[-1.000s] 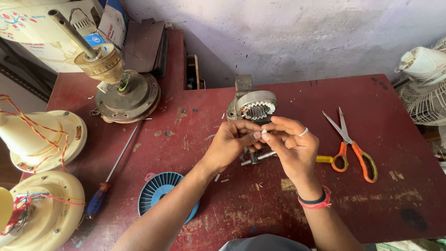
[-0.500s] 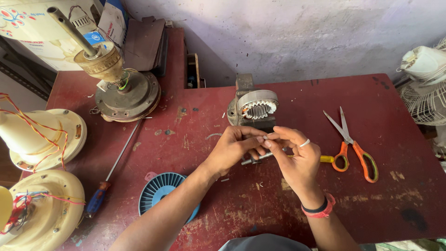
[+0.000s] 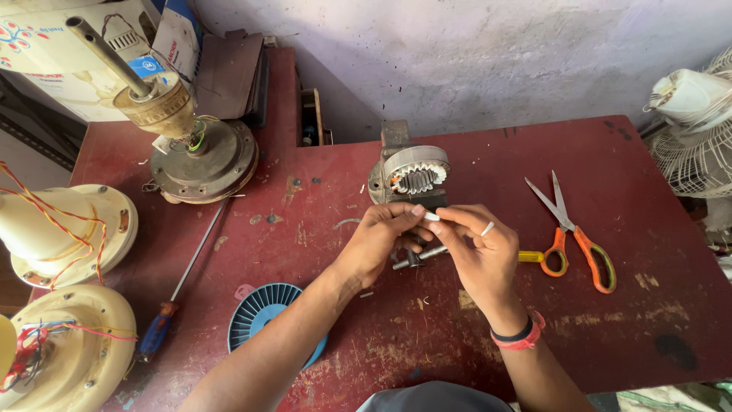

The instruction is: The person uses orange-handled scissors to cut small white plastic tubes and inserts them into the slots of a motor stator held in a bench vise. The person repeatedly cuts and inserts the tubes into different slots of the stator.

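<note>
My left hand (image 3: 380,243) and my right hand (image 3: 476,252) meet over the middle of the red table (image 3: 633,305). Between their fingertips they pinch a small white strip (image 3: 431,217). Just behind the hands a fan motor stator (image 3: 412,175) with white slot liners sits clamped in a small vise. Under the hands lies a metal rod-like tool (image 3: 418,257) with a yellow handle end (image 3: 529,256). A ring shows on my right hand and a red and black band circles its wrist.
Orange-handled scissors (image 3: 576,233) lie to the right. A blue round fan piece (image 3: 263,313) and a long screwdriver (image 3: 179,286) lie to the left. Fan motor bodies (image 3: 194,149) and cream fan housings (image 3: 65,229) crowd the left edge. A table fan (image 3: 690,122) stands at far right.
Both hands have drawn back a little from the stator towards me, still pinching the white strip between them. Nothing else on the table has moved.
</note>
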`<act>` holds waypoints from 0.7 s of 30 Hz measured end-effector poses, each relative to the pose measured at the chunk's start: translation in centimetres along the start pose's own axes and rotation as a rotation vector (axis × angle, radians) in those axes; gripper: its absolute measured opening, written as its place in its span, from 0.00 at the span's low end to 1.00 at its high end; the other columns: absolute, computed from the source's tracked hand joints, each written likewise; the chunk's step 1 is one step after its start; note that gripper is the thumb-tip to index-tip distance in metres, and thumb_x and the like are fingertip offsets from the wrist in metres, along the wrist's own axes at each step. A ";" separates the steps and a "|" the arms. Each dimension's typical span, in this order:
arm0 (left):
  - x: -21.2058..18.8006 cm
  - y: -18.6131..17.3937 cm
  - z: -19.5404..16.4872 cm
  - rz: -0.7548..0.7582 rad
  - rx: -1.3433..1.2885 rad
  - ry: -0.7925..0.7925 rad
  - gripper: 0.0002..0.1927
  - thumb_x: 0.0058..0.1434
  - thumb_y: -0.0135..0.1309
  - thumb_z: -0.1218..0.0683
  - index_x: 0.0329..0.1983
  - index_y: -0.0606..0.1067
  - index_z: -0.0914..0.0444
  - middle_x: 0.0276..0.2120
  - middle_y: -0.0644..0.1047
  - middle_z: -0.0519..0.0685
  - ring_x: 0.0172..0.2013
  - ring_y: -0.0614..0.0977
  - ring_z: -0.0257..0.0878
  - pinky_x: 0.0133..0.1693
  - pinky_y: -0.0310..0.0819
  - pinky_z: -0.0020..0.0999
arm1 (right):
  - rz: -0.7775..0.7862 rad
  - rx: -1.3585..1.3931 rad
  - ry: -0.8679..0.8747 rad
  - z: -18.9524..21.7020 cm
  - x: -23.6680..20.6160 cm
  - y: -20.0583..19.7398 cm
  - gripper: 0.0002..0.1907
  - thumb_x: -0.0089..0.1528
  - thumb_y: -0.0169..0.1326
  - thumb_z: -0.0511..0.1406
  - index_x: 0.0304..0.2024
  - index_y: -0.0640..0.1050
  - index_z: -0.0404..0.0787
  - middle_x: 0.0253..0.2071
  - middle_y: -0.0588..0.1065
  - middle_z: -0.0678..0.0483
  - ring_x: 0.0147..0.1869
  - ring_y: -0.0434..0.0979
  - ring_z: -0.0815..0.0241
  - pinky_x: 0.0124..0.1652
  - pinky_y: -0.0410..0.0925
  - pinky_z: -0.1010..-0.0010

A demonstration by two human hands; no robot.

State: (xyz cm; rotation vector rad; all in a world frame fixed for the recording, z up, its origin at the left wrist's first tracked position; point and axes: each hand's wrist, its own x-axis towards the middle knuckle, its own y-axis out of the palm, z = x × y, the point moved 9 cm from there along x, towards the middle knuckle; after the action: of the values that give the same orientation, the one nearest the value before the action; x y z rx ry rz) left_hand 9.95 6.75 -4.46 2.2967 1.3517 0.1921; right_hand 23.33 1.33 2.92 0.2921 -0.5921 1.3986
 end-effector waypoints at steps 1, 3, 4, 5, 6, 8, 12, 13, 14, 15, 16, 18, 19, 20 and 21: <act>0.0 0.0 0.2 0.006 0.018 -0.012 0.14 0.72 0.50 0.52 0.42 0.81 0.66 0.35 0.82 0.49 0.36 0.82 0.34 0.38 0.77 0.30 | 0.000 -0.052 -0.012 0.0 0.1 0.0 0.10 0.63 0.61 0.25 0.48 0.80 0.30 0.46 0.77 0.50 0.44 0.81 0.65 0.41 0.76 0.79; 0.0 0.4 0.5 0.018 0.053 -0.034 0.14 0.73 0.50 0.51 0.43 0.80 0.66 0.35 0.82 0.48 0.36 0.81 0.33 0.38 0.77 0.29 | 0.004 -0.056 0.013 -0.4 0.3 0.0 0.10 0.63 0.61 0.25 0.48 0.80 0.30 0.45 0.77 0.50 0.42 0.80 0.66 0.39 0.75 0.79; -0.1 0.6 0.6 0.033 0.043 -0.038 0.14 0.73 0.50 0.51 0.43 0.80 0.66 0.34 0.82 0.48 0.36 0.81 0.33 0.37 0.77 0.29 | 0.008 -0.007 0.050 -0.8 0.3 0.1 0.11 0.63 0.61 0.25 0.49 0.80 0.30 0.45 0.76 0.51 0.42 0.80 0.66 0.38 0.75 0.79; -0.2 0.8 0.6 0.048 0.032 -0.042 0.15 0.73 0.50 0.50 0.43 0.80 0.66 0.34 0.82 0.48 0.36 0.81 0.33 0.37 0.76 0.29 | 0.012 0.042 0.088 -1.2 0.3 0.2 0.11 0.64 0.60 0.25 0.49 0.79 0.30 0.45 0.75 0.51 0.42 0.79 0.67 0.37 0.75 0.79; -0.3 1.1 0.6 0.064 0.021 -0.046 0.15 0.74 0.50 0.50 0.43 0.79 0.67 0.33 0.81 0.48 0.35 0.81 0.33 0.36 0.76 0.28 | 0.012 0.077 0.100 -1.3 0.3 0.2 0.10 0.64 0.60 0.25 0.49 0.79 0.30 0.45 0.75 0.51 0.42 0.80 0.67 0.38 0.75 0.79; -0.3 0.9 0.0 0.009 0.121 0.016 0.13 0.72 0.51 0.52 0.47 0.79 0.67 0.34 0.81 0.47 0.36 0.81 0.31 0.36 0.76 0.27 | 0.014 0.148 0.127 -1.5 0.3 0.3 0.09 0.65 0.59 0.25 0.49 0.79 0.30 0.45 0.76 0.51 0.44 0.81 0.66 0.40 0.76 0.79; -0.6 1.0 -1.9 -0.029 0.234 0.180 0.11 0.69 0.54 0.56 0.49 0.79 0.67 0.37 0.83 0.48 0.35 0.82 0.31 0.36 0.78 0.27 | 0.012 0.147 0.066 -0.9 0.4 0.2 0.08 0.64 0.59 0.24 0.46 0.79 0.29 0.46 0.77 0.50 0.46 0.82 0.64 0.44 0.77 0.77; -0.6 0.9 -2.0 -0.024 0.215 0.179 0.11 0.69 0.54 0.57 0.49 0.79 0.67 0.37 0.83 0.48 0.36 0.82 0.31 0.36 0.78 0.27 | 0.009 0.159 0.069 -0.9 0.3 0.2 0.08 0.64 0.59 0.23 0.46 0.78 0.28 0.45 0.77 0.50 0.46 0.83 0.63 0.44 0.77 0.77; -0.6 0.9 -2.0 -0.019 0.194 0.178 0.10 0.69 0.55 0.58 0.49 0.79 0.68 0.37 0.83 0.49 0.36 0.83 0.32 0.36 0.78 0.27 | 0.006 0.170 0.072 -1.0 0.3 0.1 0.08 0.64 0.59 0.23 0.46 0.78 0.28 0.45 0.78 0.50 0.46 0.83 0.63 0.45 0.77 0.76; -0.6 0.9 -1.9 -0.015 0.174 0.178 0.10 0.68 0.55 0.58 0.49 0.79 0.68 0.37 0.83 0.49 0.36 0.83 0.32 0.35 0.79 0.28 | -0.001 0.188 0.077 -1.0 0.4 0.1 0.08 0.64 0.59 0.23 0.46 0.78 0.28 0.44 0.78 0.50 0.46 0.83 0.63 0.44 0.77 0.76; -0.5 0.9 -1.9 -0.017 0.183 0.177 0.10 0.69 0.55 0.58 0.49 0.80 0.68 0.37 0.83 0.49 0.36 0.83 0.32 0.35 0.79 0.28 | -0.009 0.208 0.081 -1.2 0.4 0.1 0.08 0.64 0.60 0.23 0.46 0.78 0.28 0.44 0.78 0.50 0.45 0.83 0.63 0.44 0.77 0.76; -0.4 0.8 -1.7 -0.021 0.203 0.177 0.10 0.69 0.55 0.58 0.49 0.80 0.69 0.35 0.83 0.49 0.34 0.82 0.32 0.35 0.79 0.28 | -0.016 0.226 0.112 -1.6 0.5 0.1 0.09 0.63 0.60 0.23 0.46 0.79 0.28 0.44 0.78 0.50 0.44 0.83 0.63 0.44 0.77 0.76; -0.5 1.0 -1.8 -0.006 0.217 0.198 0.10 0.70 0.55 0.58 0.48 0.80 0.69 0.35 0.83 0.49 0.34 0.81 0.32 0.35 0.79 0.28 | -0.017 0.224 0.138 -1.8 0.5 0.0 0.09 0.63 0.60 0.23 0.46 0.79 0.29 0.43 0.79 0.50 0.44 0.83 0.63 0.44 0.78 0.76; -0.7 1.2 -1.8 0.009 0.231 0.219 0.10 0.70 0.55 0.58 0.48 0.80 0.69 0.34 0.82 0.49 0.33 0.81 0.32 0.35 0.78 0.28 | -0.017 0.223 0.165 -2.1 0.5 -0.1 0.10 0.62 0.60 0.23 0.46 0.79 0.29 0.43 0.79 0.50 0.44 0.83 0.63 0.44 0.78 0.76; -0.8 1.2 -2.0 0.025 0.246 0.240 0.10 0.71 0.54 0.58 0.47 0.80 0.70 0.33 0.81 0.49 0.32 0.80 0.32 0.34 0.78 0.28 | 0.023 0.243 0.179 -2.2 0.5 0.0 0.10 0.62 0.60 0.23 0.47 0.79 0.29 0.44 0.78 0.50 0.45 0.81 0.64 0.43 0.77 0.75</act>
State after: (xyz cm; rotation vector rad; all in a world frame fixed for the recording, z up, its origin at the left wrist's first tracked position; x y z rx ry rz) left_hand 9.86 6.23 -2.07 2.5605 1.5392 0.3351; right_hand 23.82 2.96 1.39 0.3502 -0.2786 1.5027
